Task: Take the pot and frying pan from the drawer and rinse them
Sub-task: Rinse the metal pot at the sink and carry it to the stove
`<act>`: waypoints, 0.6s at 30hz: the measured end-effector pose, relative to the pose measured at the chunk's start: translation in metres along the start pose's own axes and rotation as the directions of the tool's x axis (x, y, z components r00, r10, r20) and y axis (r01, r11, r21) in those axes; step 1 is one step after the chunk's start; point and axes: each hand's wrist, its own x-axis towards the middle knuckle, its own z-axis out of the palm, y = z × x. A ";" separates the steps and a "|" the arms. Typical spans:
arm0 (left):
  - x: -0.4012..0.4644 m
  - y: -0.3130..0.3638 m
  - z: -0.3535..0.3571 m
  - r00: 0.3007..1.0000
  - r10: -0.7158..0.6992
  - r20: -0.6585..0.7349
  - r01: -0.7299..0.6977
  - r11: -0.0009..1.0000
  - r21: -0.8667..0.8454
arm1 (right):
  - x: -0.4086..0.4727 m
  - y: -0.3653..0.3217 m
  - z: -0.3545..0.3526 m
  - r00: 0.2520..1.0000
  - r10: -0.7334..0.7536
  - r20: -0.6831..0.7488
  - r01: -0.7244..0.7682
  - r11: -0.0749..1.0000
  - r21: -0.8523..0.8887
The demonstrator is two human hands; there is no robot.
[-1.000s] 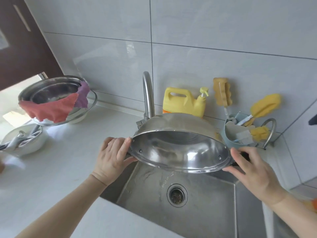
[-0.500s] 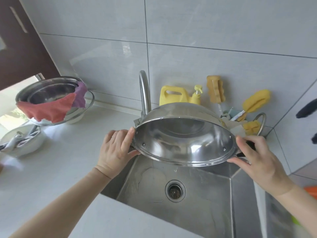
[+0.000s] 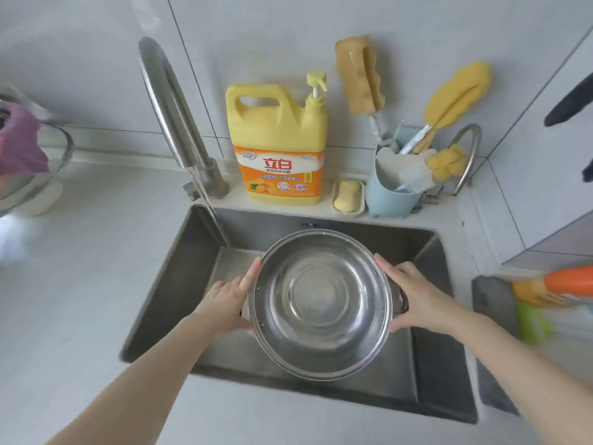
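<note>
A round stainless steel pot [image 3: 321, 303] is held upright over the steel sink [image 3: 426, 374], its open mouth facing up at me. My left hand [image 3: 229, 301] grips the pot's left side and my right hand [image 3: 414, 297] grips its right handle. The pot looks empty apart from a wet sheen. A thin stream of water runs from the faucet [image 3: 173, 120] into the sink's back left corner, left of the pot. No frying pan is in view.
A yellow detergent jug [image 3: 276, 146], a soap dish [image 3: 348, 195] and a blue holder [image 3: 390, 194] with sponge brushes line the sink's back edge. A bowl with a purple cloth [image 3: 22, 146] sits at far left. A dark mat with an orange bottle [image 3: 558, 281] lies at right.
The pot was tilted on its side at faucet height with its mouth towards me; now it is turned upright and lowered into the sink. My view has tipped downward.
</note>
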 end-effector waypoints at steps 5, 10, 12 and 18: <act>0.032 -0.009 0.023 0.978 0.017 0.208 -0.010 0.999 -0.035 | 0.021 0.032 0.037 0.991 0.104 0.087 -0.111 0.991 0.076; 0.056 -0.016 0.047 0.945 -0.023 0.326 0.051 0.996 -0.077 | 0.046 0.061 0.065 0.975 0.162 0.152 -0.183 0.973 0.139; 0.063 -0.016 0.055 0.936 -0.034 0.350 0.066 0.994 -0.082 | 0.054 0.071 0.074 0.967 0.182 0.179 -0.210 0.967 0.147; 0.081 -0.017 0.069 0.929 -0.033 0.369 0.071 0.993 -0.090 | 0.070 0.093 0.086 0.953 0.224 0.202 -0.256 0.955 0.151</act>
